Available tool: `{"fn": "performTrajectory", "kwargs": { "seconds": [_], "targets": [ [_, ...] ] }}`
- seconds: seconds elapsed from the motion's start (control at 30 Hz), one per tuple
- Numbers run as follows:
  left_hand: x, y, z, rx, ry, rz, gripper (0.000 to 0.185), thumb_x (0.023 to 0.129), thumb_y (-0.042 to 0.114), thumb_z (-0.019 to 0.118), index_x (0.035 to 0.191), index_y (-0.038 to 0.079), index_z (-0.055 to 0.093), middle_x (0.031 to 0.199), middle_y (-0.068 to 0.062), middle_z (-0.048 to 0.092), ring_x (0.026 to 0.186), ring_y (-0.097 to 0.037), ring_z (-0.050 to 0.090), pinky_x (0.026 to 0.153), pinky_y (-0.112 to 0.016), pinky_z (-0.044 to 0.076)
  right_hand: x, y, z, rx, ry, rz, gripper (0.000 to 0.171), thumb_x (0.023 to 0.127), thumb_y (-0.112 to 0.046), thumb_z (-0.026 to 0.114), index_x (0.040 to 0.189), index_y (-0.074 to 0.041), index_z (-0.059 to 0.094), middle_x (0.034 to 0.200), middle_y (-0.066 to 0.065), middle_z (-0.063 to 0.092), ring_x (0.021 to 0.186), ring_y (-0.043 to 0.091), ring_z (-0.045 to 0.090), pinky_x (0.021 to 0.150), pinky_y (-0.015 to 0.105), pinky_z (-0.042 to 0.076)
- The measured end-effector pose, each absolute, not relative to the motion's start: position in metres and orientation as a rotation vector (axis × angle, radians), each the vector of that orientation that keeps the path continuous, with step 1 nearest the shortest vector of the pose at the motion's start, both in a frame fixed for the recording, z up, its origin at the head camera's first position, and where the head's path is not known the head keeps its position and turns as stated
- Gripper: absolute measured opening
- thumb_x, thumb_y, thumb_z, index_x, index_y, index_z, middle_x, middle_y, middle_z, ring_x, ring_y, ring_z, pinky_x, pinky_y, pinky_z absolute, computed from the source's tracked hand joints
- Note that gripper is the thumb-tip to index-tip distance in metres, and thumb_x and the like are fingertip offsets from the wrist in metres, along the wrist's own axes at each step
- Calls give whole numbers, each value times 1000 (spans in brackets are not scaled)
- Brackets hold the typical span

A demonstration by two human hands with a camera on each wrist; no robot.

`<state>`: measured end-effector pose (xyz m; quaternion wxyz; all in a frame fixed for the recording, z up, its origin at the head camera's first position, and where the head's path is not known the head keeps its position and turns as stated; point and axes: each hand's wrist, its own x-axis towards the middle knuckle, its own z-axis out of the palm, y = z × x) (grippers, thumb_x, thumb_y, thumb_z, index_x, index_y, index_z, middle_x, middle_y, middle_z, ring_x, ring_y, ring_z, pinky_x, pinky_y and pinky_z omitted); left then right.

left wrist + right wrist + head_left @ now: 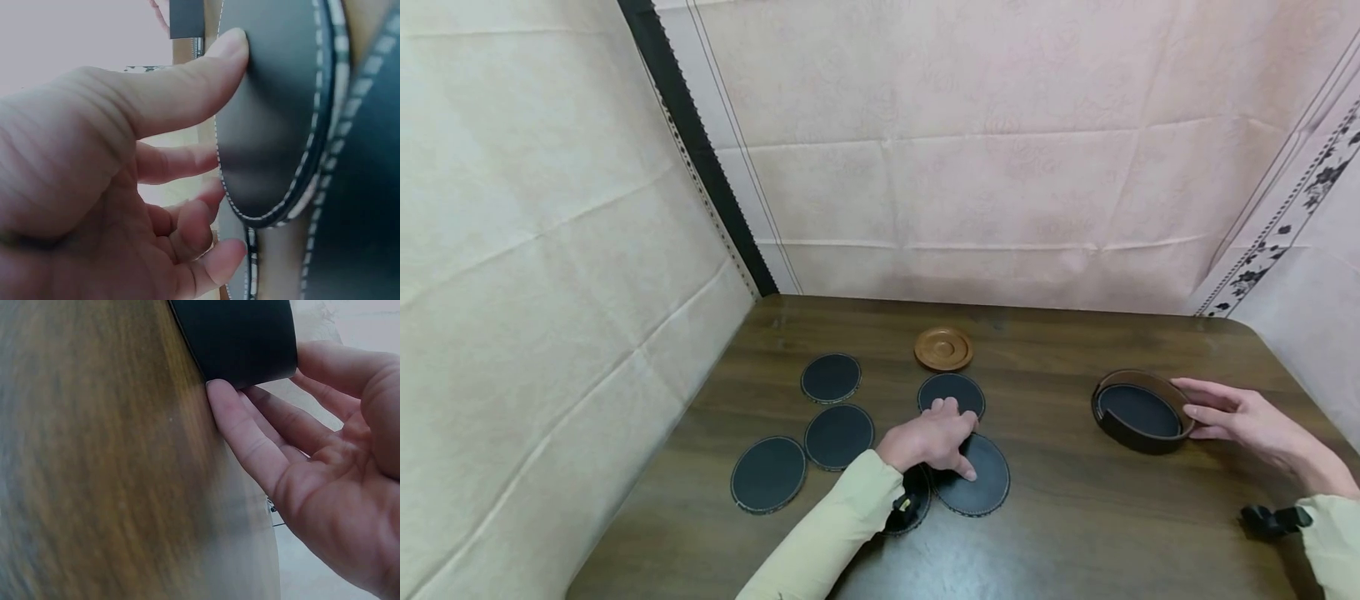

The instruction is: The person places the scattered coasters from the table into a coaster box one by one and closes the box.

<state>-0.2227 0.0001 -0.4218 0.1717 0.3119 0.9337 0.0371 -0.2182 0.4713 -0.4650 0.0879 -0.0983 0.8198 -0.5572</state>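
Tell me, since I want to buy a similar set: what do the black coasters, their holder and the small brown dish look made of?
Coasters: likely leather or faux leather, matte black with pale edge stitching. Holder: probably the same, dark brown smooth wall, black inside. Dish: apparently turned wood, warm brown with concentric rings and a slight sheen.

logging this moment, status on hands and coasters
Left hand fingertips on coaster. Right hand straight-fingered against coaster holder. Five more coasters, wooden dish nearby.
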Motion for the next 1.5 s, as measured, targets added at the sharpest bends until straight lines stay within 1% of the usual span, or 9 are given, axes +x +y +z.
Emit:
{"fn": "performTrajectory", "kwargs": {
  "seconds": [0.2, 0.4, 0.63, 0.77, 0.87, 0.97, 1.13, 1.33, 1.5],
  "targets": [
    [-223, 1, -416, 960, 2678, 195, 49, 79, 44, 80, 116, 21, 57, 104, 0, 41, 96, -16, 34, 72, -22, 38, -216, 473, -467, -304, 2442, -1667, 51, 99, -5, 54, 148, -7, 39, 121, -34, 55, 97, 3, 67, 75, 31, 59],
    [-221, 0, -410, 1022, 2692, 266, 32, 85, 37, 76, 106, 21, 58, 102, 0, 41, 95, -16, 34, 71, -21, 37, -216, 471, -465, -296, 2408, -1683, 52, 99, -6, 55, 148, -8, 39, 121, -32, 56, 96, 6, 67, 77, 31, 59],
    [-225, 3, -401, 1112, 2662, 272, 15, 93, 31, 67, 102, 22, 59, 97, 4, 48, 91, -13, 39, 70, -21, 37, -216, 469, -464, -278, 2400, -1700, 50, 99, -5, 55, 147, -11, 42, 119, -32, 57, 94, 7, 68, 76, 31, 59],
    [-229, 5, -395, 1179, 2636, 274, 9, 95, 28, 64, 101, 22, 61, 93, 6, 53, 89, -11, 43, 71, -21, 37, -215, 468, -466, -287, 2400, -1698, 51, 99, -5, 55, 147, -9, 41, 120, -33, 57, 95, 6, 68, 76, 31, 59],
    [-232, 6, -391, 1232, 2580, 321, 5, 96, 25, 63, 100, 21, 61, 90, 6, 52, 86, -9, 44, 70, -20, 37, -215, 468, -466, -292, 2402, -1688, 51, 99, -5, 55, 148, -7, 39, 120, -33, 56, 96, 4, 67, 76, 31, 59],
    [-234, 6, -385, 1311, 2509, 383, 3, 97, 21, 62, 100, 20, 62, 87, 5, 51, 84, -8, 45, 70, -19, 37, -215, 468, -465, -303, 2403, -1695, 51, 99, -4, 55, 148, -5, 39, 121, -32, 56, 96, 5, 68, 76, 31, 59],
    [-237, 9, -376, 1401, 2443, 435, 4, 97, 20, 62, 101, 19, 61, 87, 5, 52, 85, -7, 46, 71, -17, 38, -217, 469, -463, -305, 2415, -1685, 51, 99, -6, 55, 148, -6, 38, 122, -33, 56, 96, 5, 68, 76, 31, 59],
    [-240, 15, -373, 1423, 2413, 499, 5, 97, 21, 62, 100, 21, 58, 87, 5, 52, 85, -7, 49, 71, -16, 40, -217, 469, -463, -291, 2422, -1666, 53, 99, -7, 55, 149, -5, 36, 122, -33, 55, 97, 5, 67, 76, 31, 59],
    [-242, 24, -371, 1425, 2422, 574, 5, 98, 23, 60, 102, 22, 57, 92, 6, 54, 85, -6, 50, 72, -16, 41, -217, 469, -463, -281, 2417, -1668, 53, 99, -7, 55, 149, -6, 37, 121, -34, 55, 97, 4, 67, 76, 31, 59]
  ]
}}
